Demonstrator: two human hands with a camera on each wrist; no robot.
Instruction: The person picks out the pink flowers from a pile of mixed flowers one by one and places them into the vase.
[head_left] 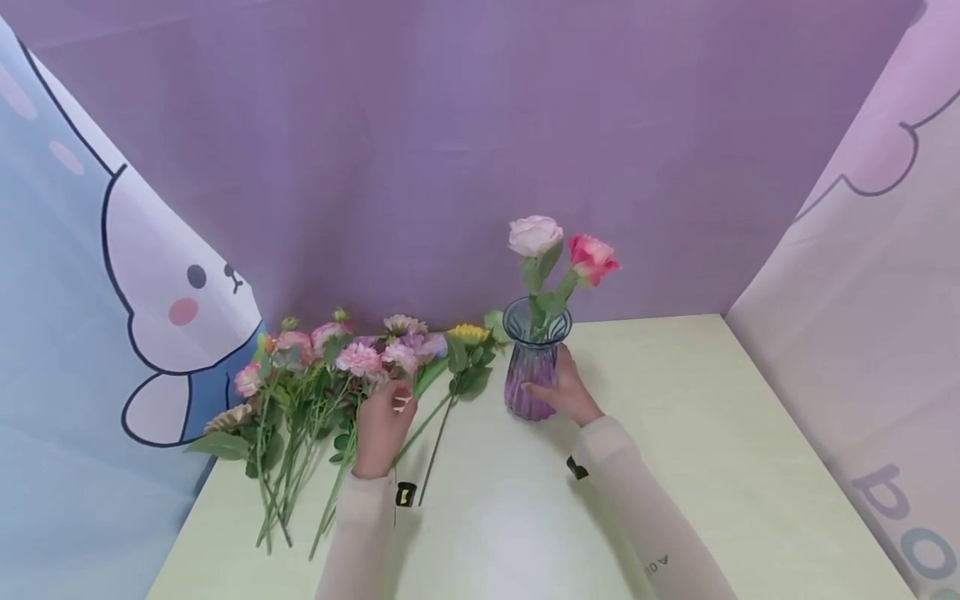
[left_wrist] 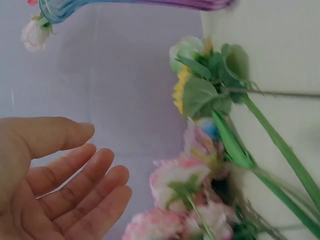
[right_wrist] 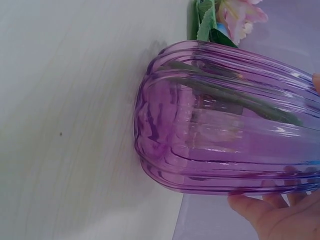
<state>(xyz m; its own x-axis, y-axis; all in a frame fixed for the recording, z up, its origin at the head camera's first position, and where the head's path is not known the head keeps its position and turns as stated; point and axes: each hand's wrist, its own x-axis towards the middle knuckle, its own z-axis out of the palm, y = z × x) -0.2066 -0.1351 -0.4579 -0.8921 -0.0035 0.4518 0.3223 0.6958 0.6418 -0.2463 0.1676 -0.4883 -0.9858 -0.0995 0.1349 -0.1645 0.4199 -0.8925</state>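
A ribbed glass vase, blue at the top and purple toward its base, stands upright on the table. It holds a pale pink rose and a deep pink rose, their stems inside the glass. My right hand grips the vase from its right side; in the right wrist view, fingers touch the glass. My left hand hovers over the pink flowers. Its fingers are loosely bent and hold nothing, as the left wrist view shows. Beside the vase lies a yellow sunflower with green leaves.
Loose artificial flowers with long green stems lie spread across the left side of the pale table. A purple cloth backdrop hangs behind. Printed cloths flank both sides, the left one bearing a cartoon animal.
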